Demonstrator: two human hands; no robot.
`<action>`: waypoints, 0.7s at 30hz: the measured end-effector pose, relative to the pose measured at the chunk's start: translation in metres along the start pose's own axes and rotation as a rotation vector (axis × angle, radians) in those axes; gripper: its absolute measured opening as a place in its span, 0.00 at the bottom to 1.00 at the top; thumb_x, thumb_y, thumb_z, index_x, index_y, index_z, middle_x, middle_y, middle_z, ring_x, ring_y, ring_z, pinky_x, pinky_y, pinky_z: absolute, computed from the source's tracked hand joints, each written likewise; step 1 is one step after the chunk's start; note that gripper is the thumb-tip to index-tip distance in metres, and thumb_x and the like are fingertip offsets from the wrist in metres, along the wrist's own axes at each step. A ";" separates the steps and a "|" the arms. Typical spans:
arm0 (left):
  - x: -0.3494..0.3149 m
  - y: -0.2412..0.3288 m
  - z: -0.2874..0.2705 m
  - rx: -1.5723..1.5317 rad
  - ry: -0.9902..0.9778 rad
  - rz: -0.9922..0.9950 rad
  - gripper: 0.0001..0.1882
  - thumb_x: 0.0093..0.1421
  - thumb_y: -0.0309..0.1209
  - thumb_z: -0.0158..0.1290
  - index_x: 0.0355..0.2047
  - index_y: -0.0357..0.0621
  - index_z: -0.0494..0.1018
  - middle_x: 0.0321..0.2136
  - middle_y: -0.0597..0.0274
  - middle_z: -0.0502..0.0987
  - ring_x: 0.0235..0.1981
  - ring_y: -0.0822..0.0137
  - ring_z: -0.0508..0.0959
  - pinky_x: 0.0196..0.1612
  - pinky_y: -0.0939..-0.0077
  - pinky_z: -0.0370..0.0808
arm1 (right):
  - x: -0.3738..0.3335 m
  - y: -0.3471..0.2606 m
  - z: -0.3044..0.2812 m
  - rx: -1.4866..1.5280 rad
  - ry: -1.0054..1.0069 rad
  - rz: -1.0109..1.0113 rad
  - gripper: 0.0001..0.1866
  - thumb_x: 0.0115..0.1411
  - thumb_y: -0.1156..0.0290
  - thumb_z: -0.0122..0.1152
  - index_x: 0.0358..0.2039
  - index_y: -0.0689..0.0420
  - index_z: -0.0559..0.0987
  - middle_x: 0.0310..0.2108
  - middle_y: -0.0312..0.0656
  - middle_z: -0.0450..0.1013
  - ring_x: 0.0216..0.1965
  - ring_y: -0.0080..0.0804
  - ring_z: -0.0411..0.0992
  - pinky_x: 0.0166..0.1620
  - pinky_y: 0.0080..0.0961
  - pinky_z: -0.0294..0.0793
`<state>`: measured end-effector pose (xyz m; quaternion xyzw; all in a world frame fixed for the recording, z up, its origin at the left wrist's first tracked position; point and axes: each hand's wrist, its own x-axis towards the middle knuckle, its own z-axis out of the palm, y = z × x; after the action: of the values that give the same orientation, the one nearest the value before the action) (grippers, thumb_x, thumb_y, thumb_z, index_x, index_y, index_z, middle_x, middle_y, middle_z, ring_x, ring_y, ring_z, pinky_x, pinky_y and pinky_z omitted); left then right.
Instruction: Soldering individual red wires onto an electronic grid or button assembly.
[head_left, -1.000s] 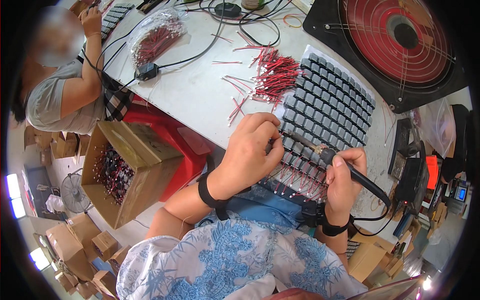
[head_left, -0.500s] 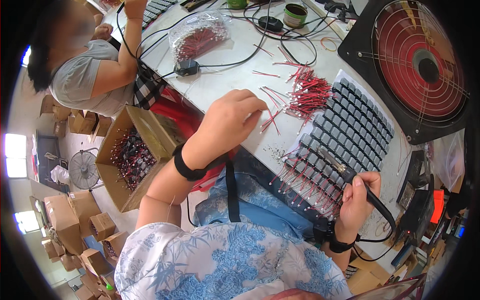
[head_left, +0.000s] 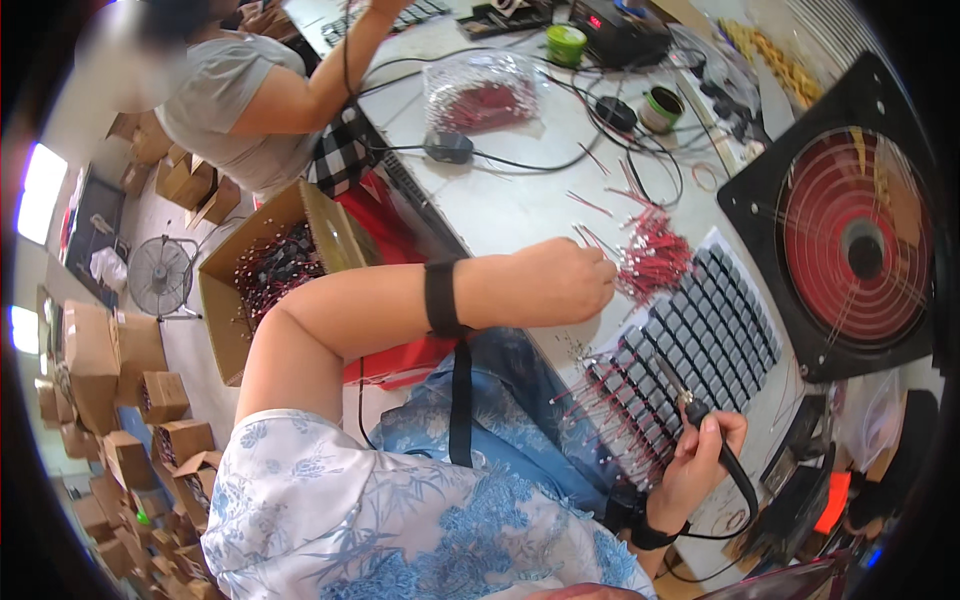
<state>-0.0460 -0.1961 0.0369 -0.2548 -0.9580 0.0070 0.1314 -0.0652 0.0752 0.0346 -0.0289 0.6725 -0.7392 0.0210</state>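
Note:
My left hand [head_left: 560, 283] reaches over the table with its fingers curled together at the left side of a pile of short red-and-black wires [head_left: 655, 255] with white connectors. Whatever may be between its fingertips is hidden. My right hand [head_left: 700, 450] grips a soldering iron [head_left: 694, 406] by its dark handle, the metal tip pointing up and left over a grid of small grey blocks [head_left: 725, 310] set in black rows on a white sheet. Red wires [head_left: 600, 400] stick out from the blocks on the side nearest me.
A black square fan [head_left: 855, 245] with a red grille stands at the right. Behind the pile are a clear bag of wires [head_left: 480, 95], cables and a green tin [head_left: 660, 108]. An open carton [head_left: 225, 290] of wired parts sits left of the table. A co-worker [head_left: 245, 110] is at the far left.
My left hand has moved right, to the wire pile, and its fingers have curled in. My right hand still has the soldering iron over the blocks. The whole view has shifted.

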 end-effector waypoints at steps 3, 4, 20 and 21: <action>-0.004 0.004 -0.002 0.023 0.050 -0.036 0.04 0.45 0.29 0.48 0.21 0.42 0.66 0.21 0.64 0.66 0.24 0.66 0.71 0.23 0.75 0.71 | 0.001 -0.001 0.001 0.009 -0.051 0.000 0.05 0.54 0.74 0.49 0.28 0.59 0.63 0.20 0.34 0.58 0.16 0.15 0.55 0.19 0.11 0.54; -0.005 0.006 -0.003 -0.103 0.099 -0.165 0.04 0.46 0.28 0.48 0.22 0.41 0.66 0.21 0.61 0.67 0.23 0.64 0.72 0.23 0.73 0.71 | 0.001 -0.001 0.001 0.019 -0.068 0.002 0.05 0.54 0.74 0.49 0.29 0.59 0.64 0.20 0.33 0.58 0.17 0.15 0.56 0.19 0.11 0.55; 0.024 0.096 0.020 -0.680 0.492 -0.570 0.06 0.45 0.21 0.55 0.25 0.41 0.71 0.27 0.61 0.71 0.35 0.60 0.68 0.40 0.69 0.64 | -0.001 -0.006 -0.015 0.049 -0.012 0.024 0.06 0.54 0.79 0.51 0.30 0.60 0.64 0.17 0.34 0.62 0.15 0.15 0.58 0.20 0.12 0.59; 0.025 0.096 0.021 -0.654 0.527 -0.569 0.06 0.44 0.21 0.55 0.25 0.42 0.71 0.27 0.62 0.71 0.36 0.60 0.68 0.42 0.68 0.63 | -0.002 -0.006 -0.015 0.047 -0.011 0.040 0.06 0.54 0.79 0.51 0.30 0.60 0.64 0.17 0.34 0.62 0.15 0.15 0.58 0.20 0.12 0.59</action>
<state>-0.0258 -0.0989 0.0149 -0.0046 -0.8758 -0.3940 0.2788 -0.0647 0.0908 0.0392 -0.0190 0.6552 -0.7541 0.0400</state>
